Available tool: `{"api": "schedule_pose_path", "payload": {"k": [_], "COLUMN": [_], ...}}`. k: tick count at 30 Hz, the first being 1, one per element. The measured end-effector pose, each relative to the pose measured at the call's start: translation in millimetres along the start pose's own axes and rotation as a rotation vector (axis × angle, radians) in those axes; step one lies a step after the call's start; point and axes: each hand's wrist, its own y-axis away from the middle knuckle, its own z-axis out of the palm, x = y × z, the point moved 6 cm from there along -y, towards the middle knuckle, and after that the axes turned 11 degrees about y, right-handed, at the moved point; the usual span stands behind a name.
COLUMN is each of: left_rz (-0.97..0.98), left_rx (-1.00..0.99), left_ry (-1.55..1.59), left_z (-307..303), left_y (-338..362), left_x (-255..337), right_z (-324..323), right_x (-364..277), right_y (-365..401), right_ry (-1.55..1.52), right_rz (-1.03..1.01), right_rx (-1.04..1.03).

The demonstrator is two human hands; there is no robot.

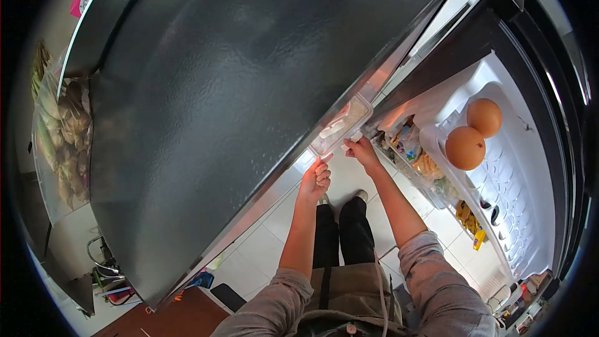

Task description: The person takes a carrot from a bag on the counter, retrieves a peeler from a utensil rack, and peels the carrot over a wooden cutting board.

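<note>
A clear rectangular plastic container (341, 126) with pale contents juts out from under the front edge of the fridge top. My left hand (316, 178) has its fingers curled, with thumb and forefinger at the container's near left corner. At the opposite near corner, my right hand (362, 151) is closed on the container's whitish edge. What lies inside the container is too blurred to name. The rest of the fridge's inside is hidden beneath its dark top (218, 100).
On the right, the open fridge door (536, 112) carries a white egg rack (511, 200) with two brown eggs (474, 134). Lower door shelves hold several packets (430, 168). A bag of vegetables (62, 143) stands at the far left. White floor tiles (249, 268) lie below.
</note>
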Motion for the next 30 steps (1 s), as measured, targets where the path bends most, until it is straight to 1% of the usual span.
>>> {"api": "schedule_pose_path", "payload": {"k": [2, 4, 6, 7, 9, 12, 13, 17, 19, 21, 24, 26, 27, 29, 30], "left_rz": [0.026, 0.022, 0.008, 0.036, 0.067, 0.103, 0.114, 0.155, 0.144, 0.138, 0.167, 0.243, 0.245, 0.254, 0.252], "left_rx": [-0.019, -0.020, -0.036, 0.035, 0.032, 0.023, 0.029, -0.020, -0.041, -0.064, -0.031, 0.048, 0.047, 0.066, 0.064], "left_ry": [-0.105, -0.065, -0.124, -0.165, -0.156, -0.132, -0.106, -0.113, -0.082, -0.052, -0.068, -0.165, -0.165, -0.261, -0.258], "left_z": [0.3, -7.1, -6.0, -4.3, -0.6, 1.3, -6.8, 2.1, 10.7, 16.4, 17.9, 15.2, 9.5, 1.1, 7.6], "left_y": [3.0, 0.1, -4.9, -6.6, -18.0, -25.8, -8.9, -7.1, -7.5, -12.0, -19.7, -20.1, -20.9, -25.1, -20.8], "left_x": [-4.2, -9.3, -20.2, -25.4, -32.2, -40.8, -32.4, -38.9, -49.8, -55.9, -59.6, -56.9, -55.9, -52.9, -55.3], "right_z": [-5.3, -7.3, -9.6, -9.9, -15.0, -20.1, -0.9, -4.9, -8.4, -14.5, -18.4, -22.4, -22.3, -25.6, -26.4], "right_x": [1.0, 4.7, -0.9, -0.8, -4.2, -9.6, -3.7, -9.8, -18.7, -19.3, -18.8, -10.6, -7.6, -6.1, -7.3], "right_y": [0.1, 1.8, 4.1, 6.0, 6.1, 8.2, 17.2, 16.6, 23.8, 30.6, 30.7, 27.3, 26.8, 23.4, 23.7], "right_ry": [-0.035, -0.072, -0.202, -0.203, -0.266, -0.272, -0.267, -0.280, -0.267, -0.265, -0.326, -0.325, -0.320, -0.299, -0.276], "right_rz": [0.025, 0.054, -0.043, -0.042, -0.050, -0.084, -0.055, -0.092, -0.101, 0.021, 0.018, 0.028, 0.038, 0.028, 0.023], "right_rx": [0.024, 0.046, 0.061, 0.061, 0.077, 0.073, 0.077, 0.060, 0.050, 0.207, 0.167, 0.143, 0.121, 0.102, 0.088]}}
